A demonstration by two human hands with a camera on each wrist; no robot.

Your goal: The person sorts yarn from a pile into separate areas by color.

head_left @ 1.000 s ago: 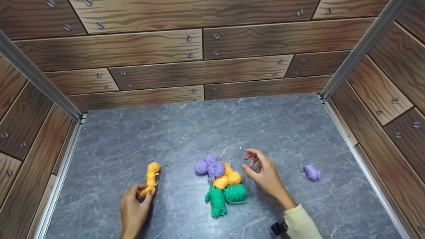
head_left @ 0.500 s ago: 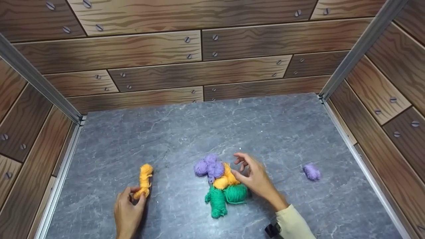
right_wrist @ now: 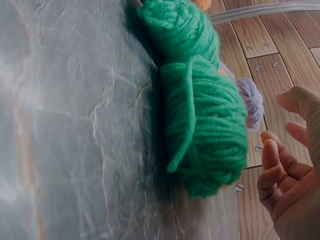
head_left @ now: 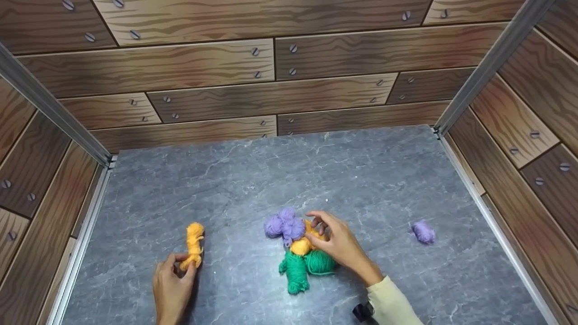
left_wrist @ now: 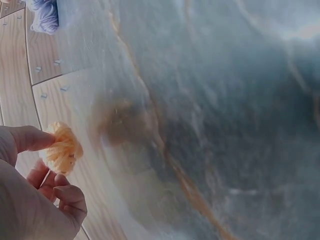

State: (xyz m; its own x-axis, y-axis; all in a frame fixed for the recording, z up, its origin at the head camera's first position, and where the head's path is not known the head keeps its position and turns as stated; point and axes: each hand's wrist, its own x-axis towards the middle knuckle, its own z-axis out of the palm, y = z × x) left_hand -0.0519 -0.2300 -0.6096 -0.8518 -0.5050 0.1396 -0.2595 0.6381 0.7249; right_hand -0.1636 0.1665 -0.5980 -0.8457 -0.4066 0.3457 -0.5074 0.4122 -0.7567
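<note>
**Right hand moves in over the middle yellow yarn while the left hand draws a yellow skein outward**

Over the last second, we see the right hand slide leftward from beside the pile until it hangs over the yellow yarn, at the lower centre of the frame. Its thumb and fingers stand moderately apart, bent, with nothing between them in the right wrist view. Whether a fingertip brushes the yarn we cannot say; from overhead the hand hides part of it.

The left hand, at the lower left, has shifted a little further left, and the yellow skein has gone with it. We see it pinch the skein's near end between thumb and fingers, the far end pointing up the frame, well apart from the pile.

The pile itself looks unchanged: a purple bundle at its upper left, a long green skein below, and a rounder green ball at the lower right, partly behind the right hand. A lone purple ball lies in the same spot towards the right of the frame, on the grey tabletop.

For the handling, we judge this means one yellow piece is separated and held, while the right hand is well placed for the yellow in the pile but has secured nothing.
</note>
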